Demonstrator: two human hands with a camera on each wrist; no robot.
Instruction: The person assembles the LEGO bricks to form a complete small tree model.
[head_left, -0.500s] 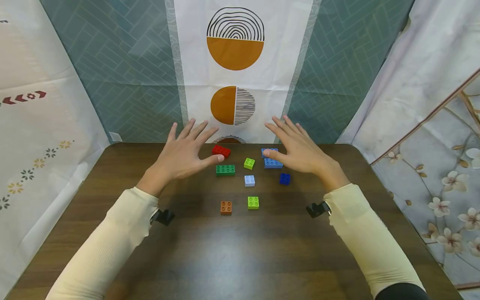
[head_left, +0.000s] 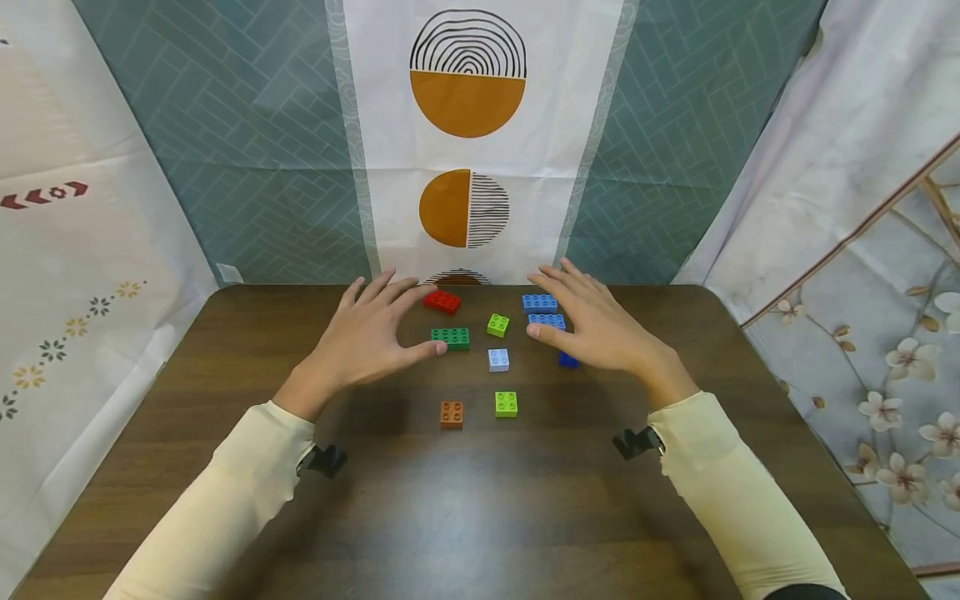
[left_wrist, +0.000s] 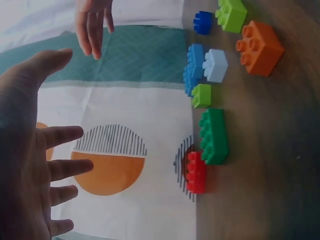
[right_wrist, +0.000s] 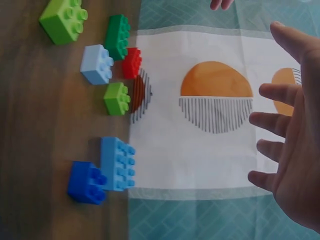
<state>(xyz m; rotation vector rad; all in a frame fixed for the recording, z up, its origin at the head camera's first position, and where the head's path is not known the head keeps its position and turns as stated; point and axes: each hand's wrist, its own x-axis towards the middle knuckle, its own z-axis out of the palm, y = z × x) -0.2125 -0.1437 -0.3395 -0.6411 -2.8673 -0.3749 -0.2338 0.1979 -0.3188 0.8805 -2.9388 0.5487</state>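
My left hand hovers over the far left of the bricks with its fingers spread, holding nothing. By its thumb lies a green brick, and near its fingertips a red brick. My right hand is also raised with fingers spread and nothing in it. Below and beside it are two light blue bricks and a dark blue brick, partly hidden by the hand in the head view. Between the hands sit a small lime brick and a pale blue brick.
Closer to me on the brown wooden table are an orange brick and another lime brick. A patterned cloth hangs behind the far edge. White curtains stand at either side.
Both hands have come down a little toward the table. More of the light blue bricks shows, while the right hand covers part of the dark blue brick. The bricks stay put.
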